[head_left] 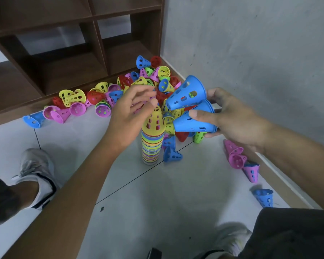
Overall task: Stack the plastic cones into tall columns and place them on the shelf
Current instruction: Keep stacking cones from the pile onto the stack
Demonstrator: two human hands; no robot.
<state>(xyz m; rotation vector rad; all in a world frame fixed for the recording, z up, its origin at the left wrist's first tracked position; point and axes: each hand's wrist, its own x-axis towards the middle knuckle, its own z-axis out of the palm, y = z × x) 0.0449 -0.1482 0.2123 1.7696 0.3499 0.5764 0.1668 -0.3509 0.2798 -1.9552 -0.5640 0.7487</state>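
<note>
Tall column of stacked cones point(152, 144) stands upright on the tiled floor point(157, 193), multicolour rims banded up its length, yellow cone point(155, 118) on top. Left hand point(131, 113) sits at the column's top, palm against the upper left side, fingers relaxed and loosely spread above the yellow tip, gripping nothing. Right hand point(230, 116) holds blue cones: thumb pressed on the side of a nested blue cone stack point(195, 122) lying sideways with narrow end pointing left toward the column, fingers curled round its wide rims; a second blue cone point(186, 94) sits above it, tilted, narrow end down-left, wide rim near the fingertips. Cannot tell whether that upper cone is pinched or just resting on the lower ones. Behind the column, big loose pile of cones point(138, 85), yellow, red, pink, blue, green, lies along the base of the brown wooden shelf point(94, 34). Shelf compartments are in view with no cones inside. More strays at right along the grey wall point(251, 43): pink cones point(236, 156) and one blue cone point(264, 197). Shoe point(36, 171) at lower left on the floor.
</note>
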